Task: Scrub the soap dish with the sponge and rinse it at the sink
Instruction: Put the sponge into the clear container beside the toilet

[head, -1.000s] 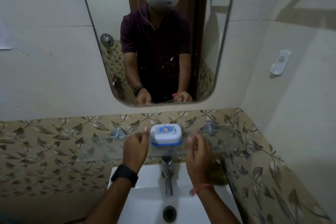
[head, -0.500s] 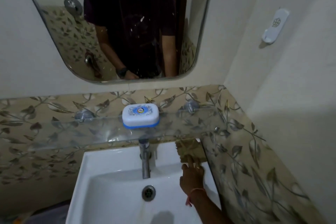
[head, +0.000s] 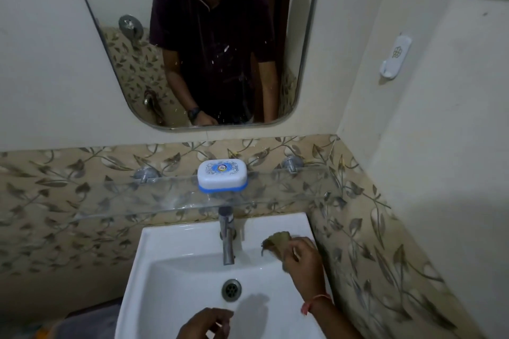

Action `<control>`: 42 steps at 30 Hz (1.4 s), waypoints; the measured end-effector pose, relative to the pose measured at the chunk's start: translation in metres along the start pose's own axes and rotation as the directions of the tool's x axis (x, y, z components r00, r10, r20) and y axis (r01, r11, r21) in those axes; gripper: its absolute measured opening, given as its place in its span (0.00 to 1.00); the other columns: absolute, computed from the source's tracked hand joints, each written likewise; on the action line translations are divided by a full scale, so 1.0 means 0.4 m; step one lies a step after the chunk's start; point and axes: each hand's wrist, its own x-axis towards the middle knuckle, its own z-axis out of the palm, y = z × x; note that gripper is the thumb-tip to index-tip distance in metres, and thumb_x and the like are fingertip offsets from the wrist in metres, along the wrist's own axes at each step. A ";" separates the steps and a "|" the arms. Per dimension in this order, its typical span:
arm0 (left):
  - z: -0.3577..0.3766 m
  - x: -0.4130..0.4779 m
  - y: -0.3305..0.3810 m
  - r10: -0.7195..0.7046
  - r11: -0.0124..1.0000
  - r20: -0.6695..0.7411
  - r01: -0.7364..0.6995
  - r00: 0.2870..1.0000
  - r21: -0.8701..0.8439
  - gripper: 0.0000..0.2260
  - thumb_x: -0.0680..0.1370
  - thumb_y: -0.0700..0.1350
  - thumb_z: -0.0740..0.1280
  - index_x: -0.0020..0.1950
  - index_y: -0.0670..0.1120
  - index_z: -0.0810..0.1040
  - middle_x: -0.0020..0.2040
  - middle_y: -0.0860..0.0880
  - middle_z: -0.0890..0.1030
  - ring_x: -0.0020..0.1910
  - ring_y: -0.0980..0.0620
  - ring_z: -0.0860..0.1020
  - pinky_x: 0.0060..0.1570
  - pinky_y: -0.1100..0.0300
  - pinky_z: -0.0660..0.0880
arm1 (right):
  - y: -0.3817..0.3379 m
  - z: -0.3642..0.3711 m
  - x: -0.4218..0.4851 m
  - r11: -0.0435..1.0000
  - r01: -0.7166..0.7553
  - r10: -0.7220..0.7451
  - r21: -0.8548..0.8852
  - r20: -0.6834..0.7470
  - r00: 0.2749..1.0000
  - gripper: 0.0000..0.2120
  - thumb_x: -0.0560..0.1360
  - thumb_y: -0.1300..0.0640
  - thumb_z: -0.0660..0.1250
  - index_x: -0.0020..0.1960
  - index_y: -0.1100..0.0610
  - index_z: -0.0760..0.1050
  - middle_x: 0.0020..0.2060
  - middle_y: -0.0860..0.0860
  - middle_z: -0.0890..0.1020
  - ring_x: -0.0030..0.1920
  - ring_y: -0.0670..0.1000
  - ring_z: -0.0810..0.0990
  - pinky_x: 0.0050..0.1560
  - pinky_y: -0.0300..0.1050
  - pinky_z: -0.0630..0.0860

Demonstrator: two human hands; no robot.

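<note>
The right hand holds a brownish sponge, fingers curled round it, over the sink's back ledge. From that grip the lidded soap dish lies up and left, beyond the tap, on the glass shelf, long axis along the shelf. The left hand, loosely curled and empty, is farther away but free, so likely the one to fetch it.

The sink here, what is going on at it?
A person stands at the sink. The right hand grips a brownish sponge at the sink's back right corner. The left hand hangs loosely over the front rim and holds nothing. The soap dish sits closed on the glass shelf above the tap, untouched.
</note>
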 end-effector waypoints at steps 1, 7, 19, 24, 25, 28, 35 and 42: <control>0.007 -0.013 0.032 0.038 0.999 -0.090 -0.034 0.995 0.038 0.06 0.66 0.59 0.72 0.41 0.64 0.86 0.37 0.60 0.85 0.35 0.61 0.83 0.40 0.64 0.80 | -0.021 -0.013 -0.015 0.997 0.016 -0.014 0.071 -0.022 1.000 0.10 0.71 0.70 0.71 0.40 0.55 0.80 0.42 0.47 0.82 0.45 0.46 0.81 0.48 0.47 0.81; 0.033 -0.058 0.070 -0.049 0.937 -0.257 -0.045 0.965 -0.346 0.10 0.77 0.43 0.74 0.52 0.58 0.86 0.52 0.55 0.88 0.49 0.59 0.84 0.45 0.67 0.78 | -0.168 -0.066 -0.161 0.894 -0.184 0.100 0.409 0.217 0.971 0.12 0.71 0.70 0.73 0.42 0.53 0.83 0.44 0.46 0.85 0.47 0.46 0.85 0.47 0.37 0.81; -0.074 -0.263 -0.078 -0.160 0.483 -0.317 -0.207 0.935 -0.851 0.19 0.79 0.42 0.71 0.70 0.44 0.78 0.67 0.37 0.80 0.66 0.36 0.79 0.63 0.40 0.78 | -0.390 0.077 -0.415 0.689 -0.463 0.051 0.558 0.600 0.798 0.13 0.73 0.71 0.72 0.52 0.56 0.85 0.53 0.50 0.86 0.52 0.49 0.86 0.50 0.42 0.81; -0.209 -0.364 -0.218 -0.147 0.892 -0.648 -0.183 0.747 -0.413 0.20 0.80 0.39 0.70 0.70 0.51 0.73 0.64 0.55 0.81 0.61 0.59 0.81 0.57 0.64 0.79 | -0.421 0.229 -0.555 0.839 -0.331 -0.125 0.432 0.745 0.655 0.28 0.71 0.74 0.71 0.66 0.53 0.77 0.67 0.45 0.75 0.63 0.43 0.78 0.54 0.40 0.81; -0.236 -0.379 -0.251 -0.091 0.941 -0.683 -0.162 0.724 -0.296 0.20 0.80 0.38 0.69 0.70 0.51 0.72 0.63 0.60 0.81 0.59 0.64 0.80 0.54 0.69 0.77 | -0.431 0.264 -0.582 0.866 -0.302 -0.138 0.399 0.770 0.622 0.30 0.70 0.73 0.72 0.68 0.53 0.75 0.69 0.45 0.72 0.65 0.44 0.77 0.55 0.41 0.81; -0.320 -0.407 -0.355 0.009 0.997 -0.712 -0.063 0.702 -0.049 0.16 0.81 0.38 0.69 0.67 0.48 0.75 0.58 0.62 0.82 0.56 0.63 0.81 0.50 0.70 0.76 | -0.470 0.375 -0.644 0.920 -0.245 -0.128 0.307 0.824 0.553 0.35 0.70 0.70 0.72 0.74 0.54 0.69 0.73 0.46 0.66 0.70 0.49 0.72 0.63 0.53 0.79; -0.557 -0.362 -0.603 -0.004 0.993 -0.518 0.064 0.855 0.098 0.12 0.81 0.41 0.68 0.62 0.49 0.83 0.58 0.55 0.83 0.59 0.54 0.81 0.57 0.68 0.75 | -0.532 0.709 -0.716 0.940 -0.235 -0.072 0.248 0.816 0.573 0.38 0.63 0.67 0.69 0.72 0.51 0.71 0.72 0.42 0.66 0.68 0.50 0.76 0.55 0.53 0.83; -0.756 -0.170 -0.849 -0.102 0.949 -0.109 0.130 0.989 0.288 0.34 0.78 0.44 0.68 0.82 0.48 0.59 0.81 0.47 0.63 0.80 0.47 0.63 0.75 0.57 0.64 | -0.524 1.060 -0.695 0.995 -0.101 0.042 0.017 0.828 0.559 0.39 0.67 0.70 0.69 0.77 0.60 0.64 0.75 0.48 0.63 0.77 0.48 0.61 0.71 0.26 0.57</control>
